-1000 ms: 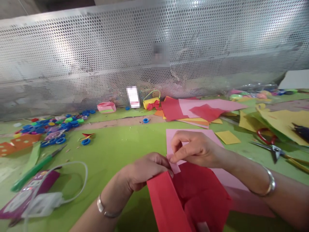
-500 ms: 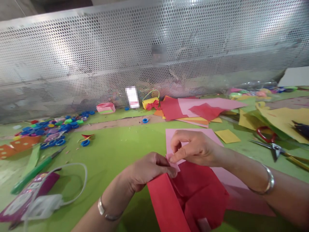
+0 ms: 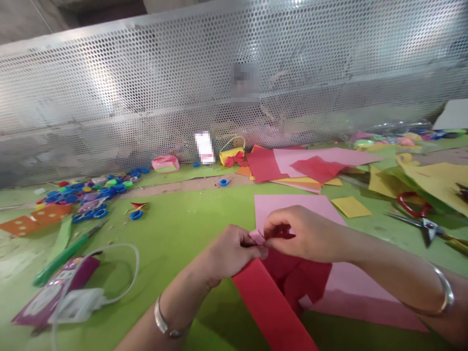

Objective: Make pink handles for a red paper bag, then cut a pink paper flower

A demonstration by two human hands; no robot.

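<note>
My left hand (image 3: 232, 251) is closed, thumb against fingers, on the upper end of a folded red paper piece (image 3: 274, 304). A small pink paper strip (image 3: 257, 237) sticks up between my two hands at that end. My right hand (image 3: 305, 231) is closed too, its fingertips pinching the strip's right side. The red piece has a long flat band facing me and an opened, folded part behind it, partly hidden by my right hand. Beneath lies a large pink paper sheet (image 3: 351, 292) on the green tabletop (image 3: 175, 229).
Scissors (image 3: 426, 222) and a yellow paper square (image 3: 351, 206) lie on the right. A green-handled cutter (image 3: 62, 258), a purple packet (image 3: 78, 270) and a white charger (image 3: 82, 304) are at left. A small yellow paper bag (image 3: 232, 157) stands before the perforated metal panel (image 3: 164, 87).
The small pink strip has been lifted and bent upward between my fingers. The red piece has turned, so its band shows more and its back part less. The view has shifted slightly.
</note>
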